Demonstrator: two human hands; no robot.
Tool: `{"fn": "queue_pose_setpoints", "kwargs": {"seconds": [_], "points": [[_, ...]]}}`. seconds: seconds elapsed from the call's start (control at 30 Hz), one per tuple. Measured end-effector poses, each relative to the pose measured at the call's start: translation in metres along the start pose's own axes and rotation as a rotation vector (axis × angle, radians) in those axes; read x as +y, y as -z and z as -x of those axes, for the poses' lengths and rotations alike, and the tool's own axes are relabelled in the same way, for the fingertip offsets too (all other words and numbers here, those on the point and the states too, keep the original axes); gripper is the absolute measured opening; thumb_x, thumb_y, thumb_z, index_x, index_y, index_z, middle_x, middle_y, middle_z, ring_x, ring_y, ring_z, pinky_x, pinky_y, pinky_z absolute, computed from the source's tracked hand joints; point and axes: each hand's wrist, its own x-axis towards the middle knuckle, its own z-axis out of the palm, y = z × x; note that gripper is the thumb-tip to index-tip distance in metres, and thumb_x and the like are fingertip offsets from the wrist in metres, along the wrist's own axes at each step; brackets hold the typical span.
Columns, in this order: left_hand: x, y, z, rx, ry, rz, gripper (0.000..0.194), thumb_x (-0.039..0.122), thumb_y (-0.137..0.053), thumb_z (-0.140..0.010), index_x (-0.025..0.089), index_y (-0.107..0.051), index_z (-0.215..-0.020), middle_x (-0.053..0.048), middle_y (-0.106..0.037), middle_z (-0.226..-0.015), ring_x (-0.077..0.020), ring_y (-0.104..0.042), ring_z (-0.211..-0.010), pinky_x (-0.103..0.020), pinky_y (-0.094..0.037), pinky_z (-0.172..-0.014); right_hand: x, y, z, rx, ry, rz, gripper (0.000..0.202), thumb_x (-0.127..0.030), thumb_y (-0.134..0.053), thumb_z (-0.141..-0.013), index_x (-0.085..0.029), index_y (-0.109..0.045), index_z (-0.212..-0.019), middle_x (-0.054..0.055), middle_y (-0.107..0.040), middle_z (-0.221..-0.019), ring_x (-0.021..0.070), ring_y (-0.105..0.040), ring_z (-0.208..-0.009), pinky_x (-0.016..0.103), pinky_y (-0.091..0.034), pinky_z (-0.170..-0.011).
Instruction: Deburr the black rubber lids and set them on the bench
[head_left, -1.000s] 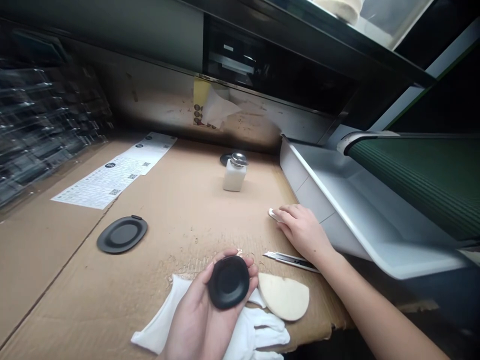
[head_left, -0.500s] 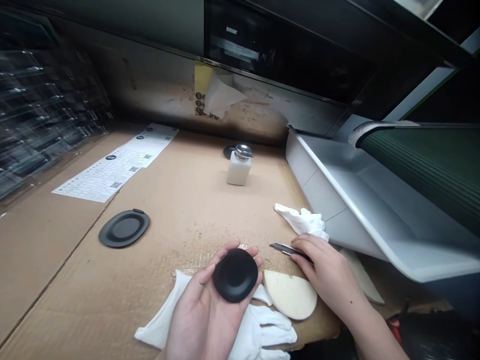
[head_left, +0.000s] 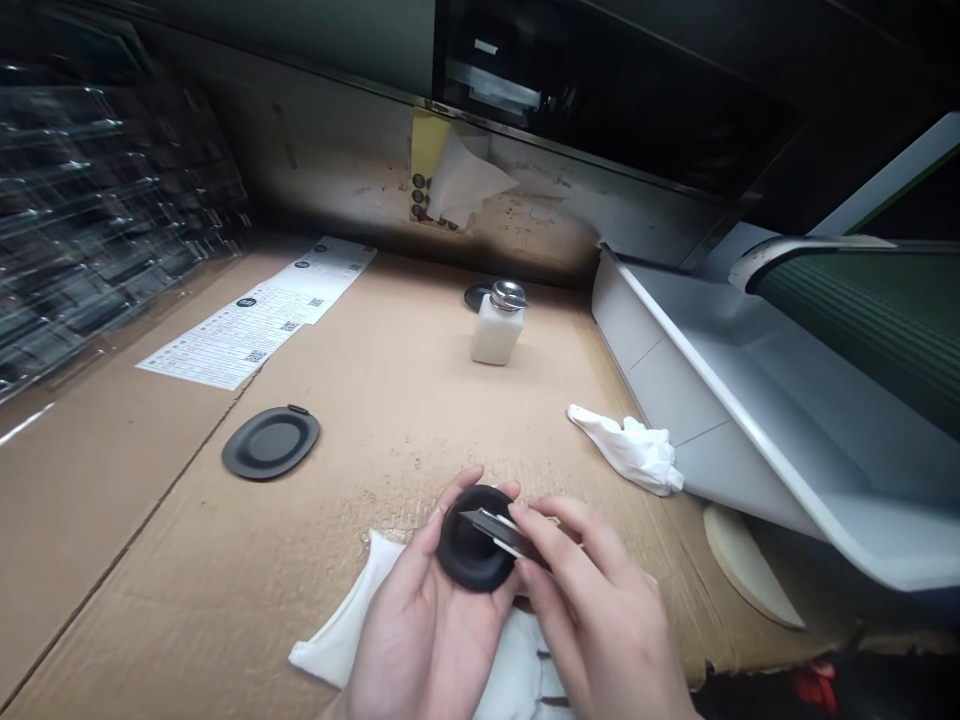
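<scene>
Cupping a black disc (head_left: pixel 457 557) low in the near middle of the scene, the left hand (head_left: pixel 431 635) is half curled, thumb and fingertips about the rim. The right hand (head_left: pixel 607 610) pinches a knife (head_left: pixel 501 533) between thumb and fingers, its blade over the disc's face; whether they touch I cannot tell. White fabric (head_left: pixel 349 615) lies beneath the hands on the worktop (head_left: pixel 390 400). To the right is a pale pad (head_left: pixel 750 572); farther, a crumpled white cloth (head_left: pixel 634 455) sits beside a grey tub (head_left: pixel 667 390). A dark oval plate (head_left: pixel 271 443) lies left, and beyond it stand a white bottle (head_left: pixel 496 335) and printed sheets (head_left: pixel 217 350) lying flat
</scene>
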Motion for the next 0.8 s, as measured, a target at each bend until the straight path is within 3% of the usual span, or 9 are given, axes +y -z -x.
{"fn": "queue_pose_setpoints", "kwargs": {"seconds": [0.2, 0.8], "points": [[0.000, 0.001, -0.001, 0.042, 0.004, 0.029, 0.029, 0.022, -0.040, -0.087, 0.018, -0.066, -0.100, -0.015, -0.067, -0.105, -0.0228, -0.061, -0.101, -0.036, -0.046, -0.089, -0.005, -0.019, 0.009, 0.025, -0.034, 0.030, 0.033, -0.014, -0.049, -0.085, -0.019, -0.055, -0.117, 0.008, -0.057, -0.115, 0.0160, -0.059, -0.098, 0.024, -0.053, -0.079], [-0.002, 0.000, -0.001, 0.062, -0.043, -0.027, 0.024, 0.020, -0.042, -0.086, 0.018, -0.064, -0.097, -0.011, -0.066, -0.104, -0.0201, -0.059, -0.101, -0.036, -0.042, -0.093, -0.012, -0.021, 0.003, 0.153, -0.016, 0.028, 0.029, -0.007, -0.050, -0.082, -0.014, -0.065, -0.105, 0.010, -0.064, -0.102, 0.0167, -0.064, -0.083, 0.026, -0.055, -0.070]]}}
